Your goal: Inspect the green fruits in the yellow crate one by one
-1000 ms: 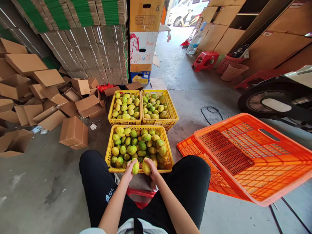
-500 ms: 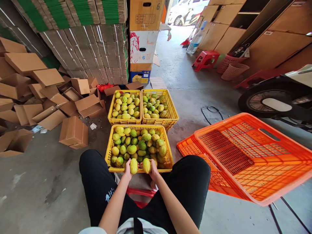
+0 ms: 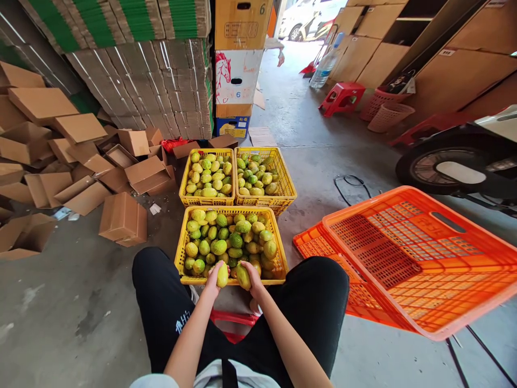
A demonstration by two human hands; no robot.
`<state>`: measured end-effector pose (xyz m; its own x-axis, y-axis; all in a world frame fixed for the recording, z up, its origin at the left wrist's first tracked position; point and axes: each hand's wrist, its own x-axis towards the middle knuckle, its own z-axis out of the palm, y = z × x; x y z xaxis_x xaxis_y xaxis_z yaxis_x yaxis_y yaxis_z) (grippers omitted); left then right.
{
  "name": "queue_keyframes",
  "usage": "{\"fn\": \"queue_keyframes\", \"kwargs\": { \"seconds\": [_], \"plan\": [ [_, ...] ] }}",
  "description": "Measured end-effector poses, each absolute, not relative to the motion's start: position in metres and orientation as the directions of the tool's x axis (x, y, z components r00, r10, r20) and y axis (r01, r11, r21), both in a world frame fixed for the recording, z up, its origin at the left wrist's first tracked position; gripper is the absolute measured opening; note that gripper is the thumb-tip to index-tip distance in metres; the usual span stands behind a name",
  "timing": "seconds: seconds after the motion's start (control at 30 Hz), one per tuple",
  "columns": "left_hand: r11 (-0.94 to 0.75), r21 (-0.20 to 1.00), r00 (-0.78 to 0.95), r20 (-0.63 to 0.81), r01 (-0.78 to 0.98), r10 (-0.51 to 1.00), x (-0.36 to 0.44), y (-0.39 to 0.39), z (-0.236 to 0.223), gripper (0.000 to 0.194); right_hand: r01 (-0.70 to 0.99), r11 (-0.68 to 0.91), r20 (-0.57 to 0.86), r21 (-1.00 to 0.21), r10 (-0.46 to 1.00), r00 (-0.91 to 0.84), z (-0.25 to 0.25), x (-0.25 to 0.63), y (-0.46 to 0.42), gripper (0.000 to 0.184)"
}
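My left hand (image 3: 214, 276) is closed around a yellow-green oval fruit (image 3: 222, 275), its fingers partly hidden behind it. A second yellow-green oval fruit (image 3: 243, 276) is in my right hand (image 3: 253, 277), tilted slightly, with the thumb on top. Both hands are side by side over the near rim of a yellow plastic crate (image 3: 182, 226). Inside that crate lie many similar fruits (image 3: 219, 247), some greener and some yellower. The exact kind of fruit is not clear to me.
Two more yellow crates (image 3: 287, 189) of fruit stand just beyond. An orange crate (image 3: 375, 307) lies tilted at my right, near a motorbike wheel (image 3: 420, 168). Open cardboard boxes (image 3: 147, 175) are heaped on the left. Red stools (image 3: 342, 98) and baskets (image 3: 390, 116) stand farther right.
Both fruits have turned in my hands: the left one now shows narrower, and the right one leans with its top to the left. The crates have not moved.
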<state>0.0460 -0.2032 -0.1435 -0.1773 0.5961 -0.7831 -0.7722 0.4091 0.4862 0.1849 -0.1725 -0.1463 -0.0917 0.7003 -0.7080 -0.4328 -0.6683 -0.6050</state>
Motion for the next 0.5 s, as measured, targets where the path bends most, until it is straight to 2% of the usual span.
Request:
{"fn": "queue_keyframes", "kwargs": {
  "seconds": [0.1, 0.27, 0.4, 0.5],
  "plan": [
    [0.401, 0.452, -0.151, -0.792, -0.797, 0.592, 0.043, -0.202, -0.143, 0.031, -0.475, -0.713, -0.747, -0.515, 0.646, -0.159, -0.143, 0.186, -0.172, 0.014],
    [0.432, 0.400, -0.089, -0.808, -0.808, 0.583, 0.040, -0.202, -0.143, 0.044, -0.473, -0.757, -0.791, -0.451, 0.585, -0.180, -0.142, 0.185, -0.171, 0.016],
    [0.465, 0.413, -0.081, -0.809, -0.783, 0.582, 0.040, -0.203, -0.145, 0.049, -0.447, -0.767, -0.792, -0.461, 0.582, -0.182, -0.147, 0.184, -0.172, 0.016],
    [0.469, 0.451, -0.091, -0.787, -0.759, 0.611, 0.039, -0.205, -0.152, 0.044, -0.409, -0.755, -0.782, -0.512, 0.607, -0.142, -0.152, 0.183, -0.173, 0.016]
  ]
}}
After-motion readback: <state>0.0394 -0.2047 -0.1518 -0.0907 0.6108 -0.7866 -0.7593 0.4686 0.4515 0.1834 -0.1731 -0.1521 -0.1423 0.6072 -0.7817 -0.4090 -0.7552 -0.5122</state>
